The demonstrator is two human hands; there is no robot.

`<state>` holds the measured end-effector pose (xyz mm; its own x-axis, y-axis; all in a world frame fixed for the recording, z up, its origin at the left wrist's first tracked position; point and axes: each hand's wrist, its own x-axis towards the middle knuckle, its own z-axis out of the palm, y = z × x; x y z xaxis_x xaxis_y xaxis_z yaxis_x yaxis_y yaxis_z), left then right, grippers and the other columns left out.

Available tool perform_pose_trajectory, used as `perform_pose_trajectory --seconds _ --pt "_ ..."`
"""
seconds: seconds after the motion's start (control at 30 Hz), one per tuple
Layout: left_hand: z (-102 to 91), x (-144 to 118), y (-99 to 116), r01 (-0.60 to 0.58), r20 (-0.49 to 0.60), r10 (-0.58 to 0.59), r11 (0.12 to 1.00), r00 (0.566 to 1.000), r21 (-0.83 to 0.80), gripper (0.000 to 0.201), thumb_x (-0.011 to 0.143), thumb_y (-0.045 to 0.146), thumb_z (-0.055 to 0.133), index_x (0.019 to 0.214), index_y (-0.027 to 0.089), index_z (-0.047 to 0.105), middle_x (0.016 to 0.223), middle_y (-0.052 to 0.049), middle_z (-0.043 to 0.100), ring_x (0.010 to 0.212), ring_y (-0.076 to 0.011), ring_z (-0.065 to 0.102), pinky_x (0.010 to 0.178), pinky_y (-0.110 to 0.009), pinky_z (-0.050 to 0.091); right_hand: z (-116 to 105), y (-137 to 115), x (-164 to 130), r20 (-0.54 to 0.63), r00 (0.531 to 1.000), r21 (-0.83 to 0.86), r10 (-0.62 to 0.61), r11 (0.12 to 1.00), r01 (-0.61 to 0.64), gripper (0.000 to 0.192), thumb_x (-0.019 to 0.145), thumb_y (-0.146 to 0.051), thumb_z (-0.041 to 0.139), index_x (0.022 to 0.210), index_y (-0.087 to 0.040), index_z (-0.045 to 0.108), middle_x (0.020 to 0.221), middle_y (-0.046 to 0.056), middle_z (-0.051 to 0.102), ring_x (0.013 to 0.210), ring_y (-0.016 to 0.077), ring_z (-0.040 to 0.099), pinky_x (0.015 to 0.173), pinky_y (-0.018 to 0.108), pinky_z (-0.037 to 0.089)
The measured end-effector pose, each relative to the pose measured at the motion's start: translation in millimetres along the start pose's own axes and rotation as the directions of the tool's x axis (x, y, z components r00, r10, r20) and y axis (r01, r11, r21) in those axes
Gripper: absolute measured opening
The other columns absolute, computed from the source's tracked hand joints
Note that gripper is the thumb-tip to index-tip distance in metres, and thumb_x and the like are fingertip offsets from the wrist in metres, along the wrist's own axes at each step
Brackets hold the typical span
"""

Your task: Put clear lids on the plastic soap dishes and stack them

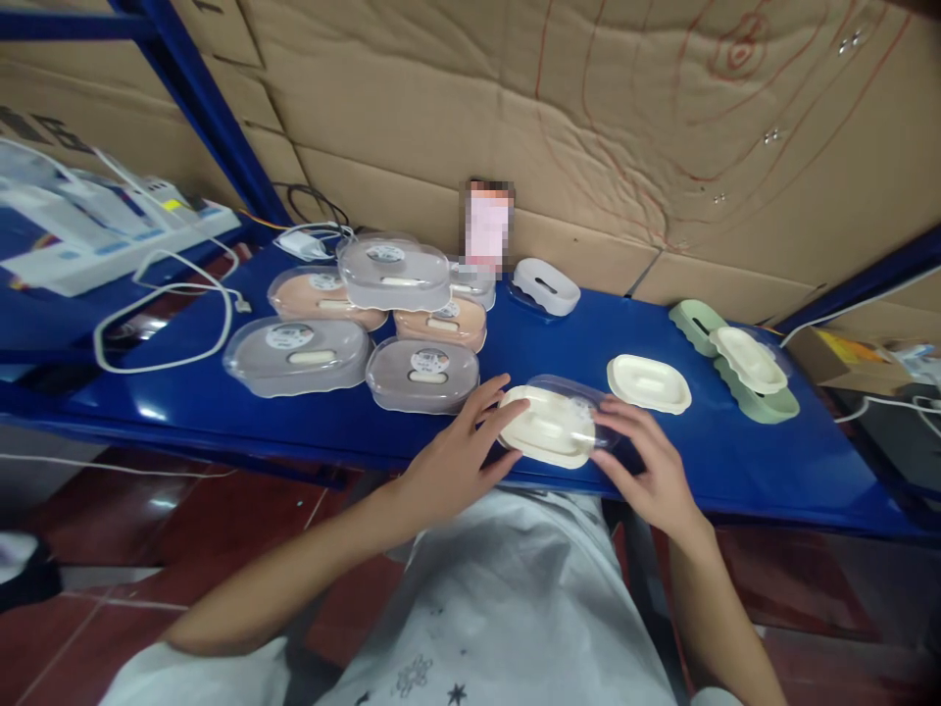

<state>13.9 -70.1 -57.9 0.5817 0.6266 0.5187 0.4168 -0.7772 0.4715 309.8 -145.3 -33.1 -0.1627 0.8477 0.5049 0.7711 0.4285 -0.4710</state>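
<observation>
A cream oval soap-box part [548, 424] lies on a clear plastic lid at the near edge of the blue table [515, 343]. My left hand [456, 461] touches its left end with spread fingers. On its right end rest the fingers of my right hand [647, 466]. Both hands press against the piece from either side. Another cream tray [648, 382] lies just behind and to the right, untouched.
Several closed boxes with clear lids, grey and peach, are stacked at centre left [353, 324]. A white part [545, 286] sits at the back. Green and cream parts [742, 368] lie at right. Power strips and white cables [147, 284] occupy the left. Cardboard lines the wall behind.
</observation>
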Motion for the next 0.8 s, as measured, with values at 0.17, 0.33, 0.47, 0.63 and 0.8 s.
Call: perform_pose_trajectory --seconds 0.17,0.33,0.47,0.63,0.8 --pt "0.9 0 -2 0.01 0.027 -0.01 1.0 1.0 -0.019 0.069 0.107 0.028 0.064 0.167 0.032 0.032 0.174 -0.018 0.034 0.143 -0.0324 0.062 0.116 -0.053 0.059 6 -4 -1 0.133 0.989 0.066 -0.061 0.996 0.053 0.046 0.103 -0.03 0.068 0.148 -0.036 0.059 0.15 0.01 0.062 0.149 0.0335 0.057 0.119 0.057 0.055" --pt "0.3 0 -1 0.001 0.038 -0.001 1.0 0.999 0.006 0.063 0.106 0.027 0.064 0.164 0.027 0.038 0.173 -0.019 0.037 0.15 -0.0337 0.055 0.118 -0.053 0.057 3 3 7 0.068 0.996 -0.02 -0.054 0.998 0.056 0.042 0.106 -0.03 0.064 0.147 -0.035 0.061 0.15 0.01 0.062 0.148 0.0316 0.057 0.122 0.054 0.053" --pt "1.1 0 -3 -0.079 0.024 0.078 0.996 0.997 0.041 0.04 0.107 0.023 0.061 0.147 0.022 0.056 0.165 -0.019 0.045 0.149 -0.0316 0.055 0.121 -0.052 0.055 -10 34 38 0.002 1.0 -0.158 -0.013 0.987 0.013 0.035 0.107 -0.039 0.062 0.14 -0.03 0.065 0.145 0.012 0.064 0.142 0.0306 0.062 0.12 0.052 0.052" --pt "1.6 -1 -4 -0.113 0.044 0.111 0.992 0.993 0.053 0.013 0.107 0.02 0.061 0.119 0.019 0.066 0.154 -0.017 0.054 0.144 -0.0309 0.057 0.121 -0.051 0.054 -25 78 95 0.168 0.984 -0.361 0.064 0.932 0.001 0.039 0.107 -0.046 0.054 0.136 -0.024 0.068 0.139 0.014 0.068 0.133 0.0348 0.064 0.116 0.057 0.052" --pt "-2.8 -1 -1 -0.11 0.032 0.11 0.994 0.993 0.015 0.011 0.109 0.02 0.059 0.118 0.02 0.065 0.15 -0.015 0.058 0.142 -0.0283 0.059 0.121 -0.049 0.053 3 90 160 0.203 0.975 -0.43 0.087 0.903 0.008 0.053 0.106 -0.05 0.053 0.149 -0.019 0.061 0.156 0.017 0.061 0.146 0.0389 0.055 0.117 0.06 0.048"
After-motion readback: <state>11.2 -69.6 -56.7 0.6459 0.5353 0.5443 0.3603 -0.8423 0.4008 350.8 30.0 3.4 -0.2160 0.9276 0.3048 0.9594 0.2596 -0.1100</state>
